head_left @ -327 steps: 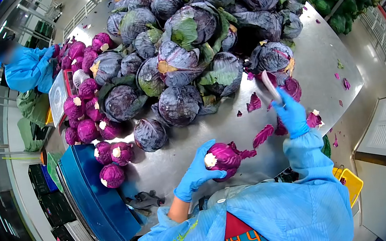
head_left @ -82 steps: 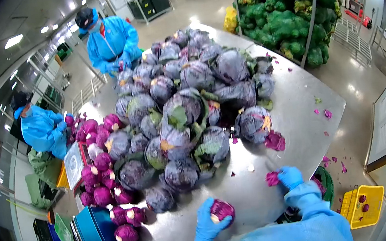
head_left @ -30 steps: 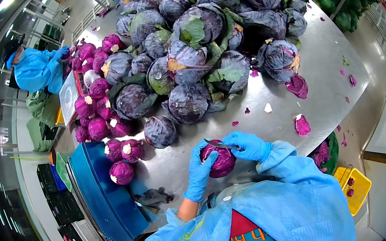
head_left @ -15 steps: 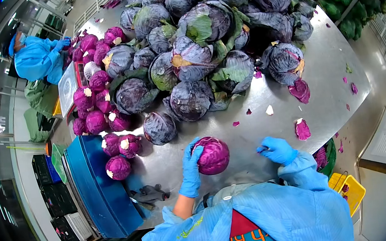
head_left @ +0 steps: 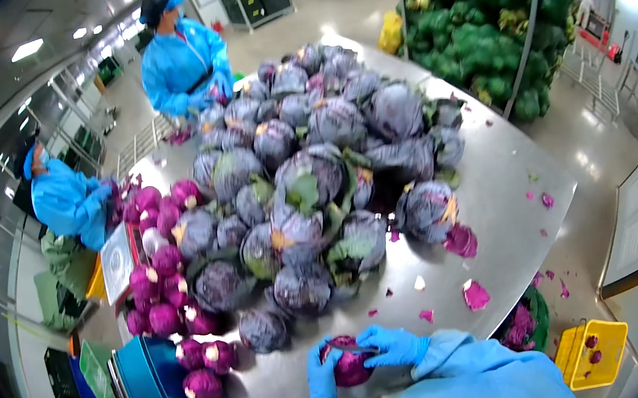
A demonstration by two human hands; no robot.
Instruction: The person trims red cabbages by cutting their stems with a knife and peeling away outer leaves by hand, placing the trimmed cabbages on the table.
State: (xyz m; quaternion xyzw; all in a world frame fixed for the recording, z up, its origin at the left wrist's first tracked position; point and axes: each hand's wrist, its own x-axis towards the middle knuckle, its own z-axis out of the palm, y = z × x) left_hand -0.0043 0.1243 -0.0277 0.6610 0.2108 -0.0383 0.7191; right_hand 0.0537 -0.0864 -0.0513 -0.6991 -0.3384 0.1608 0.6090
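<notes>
The red cabbage is sitting at the bottom middle, with the left hand gripping its side. The right hand is clutching a knife on top of it. A big cabbage pile is filling the steel table above.

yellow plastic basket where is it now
In the head view the yellow plastic basket sits low on the right, on the floor beyond the steel table's edge.

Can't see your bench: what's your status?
Left hand grips red cabbage. Right hand on it with knife. Untrimmed pile behind.
</notes>
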